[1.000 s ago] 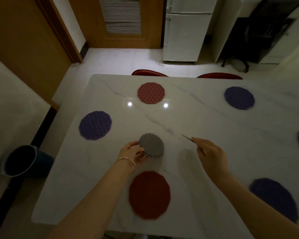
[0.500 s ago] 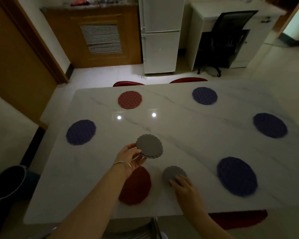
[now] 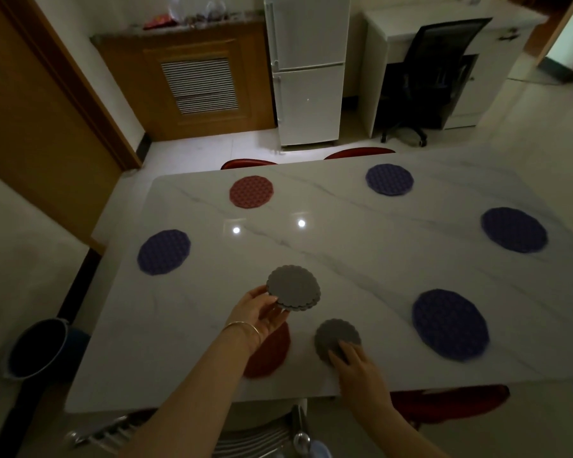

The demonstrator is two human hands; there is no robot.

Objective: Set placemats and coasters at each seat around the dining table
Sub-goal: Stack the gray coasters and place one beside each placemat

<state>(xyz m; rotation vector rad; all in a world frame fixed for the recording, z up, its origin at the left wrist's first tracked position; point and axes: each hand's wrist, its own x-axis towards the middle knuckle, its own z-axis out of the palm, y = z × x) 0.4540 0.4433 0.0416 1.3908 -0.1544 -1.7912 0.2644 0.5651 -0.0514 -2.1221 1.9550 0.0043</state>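
1. The worktop (image 3: 361, 259) is pale marble with grey veins, glossy enough to reflect two ceiling lights; the room is dim, with a pale tiled floor.
2. At far left a dark bucket (image 3: 35, 347) stands on the floor; behind are a wooden louvred cabinet (image 3: 192, 81), a white fridge (image 3: 306, 67) and a black office chair (image 3: 434, 71) at a white desk.
3. Round honeycomb-textured placemats lie flat around the edge: a purple placemat (image 3: 163, 252) at left, a pink placemat (image 3: 251, 191) at the far side, then three more purple ones to the right.
4. My left hand (image 3: 257, 312) holds a stack of grey scalloped coasters (image 3: 293, 288) above the worktop, fingers clamped on its near edge.
5. My wrist partly hides the red placemat (image 3: 272, 350) at the near edge.
6. My right hand (image 3: 356, 365) rests its fingers, close together, flat on a single grey coaster (image 3: 334, 335) lying just right of that red placemat.
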